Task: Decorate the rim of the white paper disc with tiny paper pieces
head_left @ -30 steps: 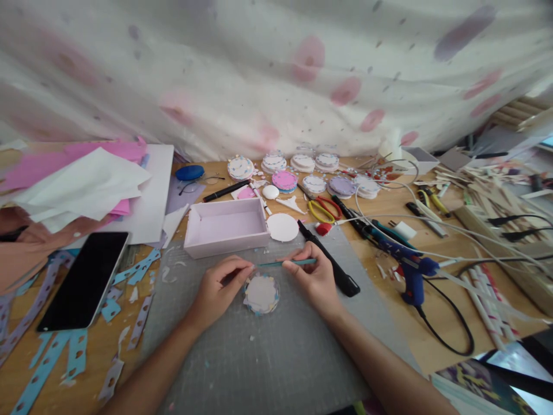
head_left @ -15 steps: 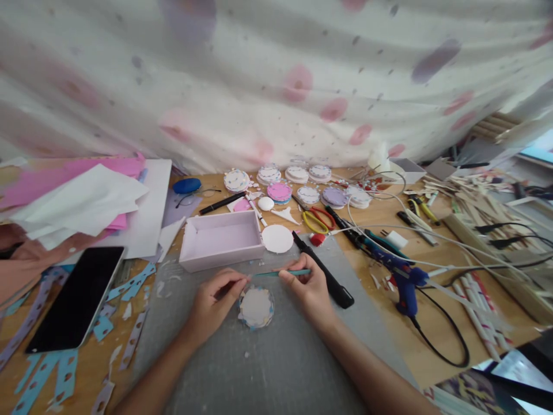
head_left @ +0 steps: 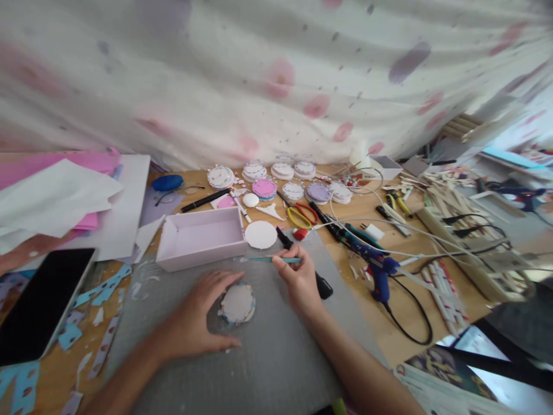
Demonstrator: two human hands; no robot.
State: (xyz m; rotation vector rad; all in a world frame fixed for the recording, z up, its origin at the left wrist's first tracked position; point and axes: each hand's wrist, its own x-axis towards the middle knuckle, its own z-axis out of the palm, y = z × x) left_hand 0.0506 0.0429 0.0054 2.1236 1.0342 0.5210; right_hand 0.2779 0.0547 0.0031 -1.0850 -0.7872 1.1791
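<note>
My left hand (head_left: 196,320) is open, its thumb and fingers spread on either side of a small round paper disc (head_left: 238,303) with a scalloped, blue-flecked edge. Whether the fingers touch the disc I cannot tell. My right hand (head_left: 298,279) pinches a slim teal pointed tool (head_left: 263,259), which points left above the disc. Its exact kind is unclear. Behind the right hand lies a black tool (head_left: 323,286), partly covered by it. Both hands are over a grey cutting mat (head_left: 276,357).
A lilac open box (head_left: 201,262) and a white paper disc (head_left: 261,235) stand beyond the hands. Several decorated discs line the back. Scissors (head_left: 298,218) and a blue glue gun (head_left: 380,271) with cables lie to the right. A phone (head_left: 45,300) and paper strips lie left.
My left hand has moved off the teal tool's tip, down to the disc, and opened wide. The right hand still holds the tool. The view has shifted right.
</note>
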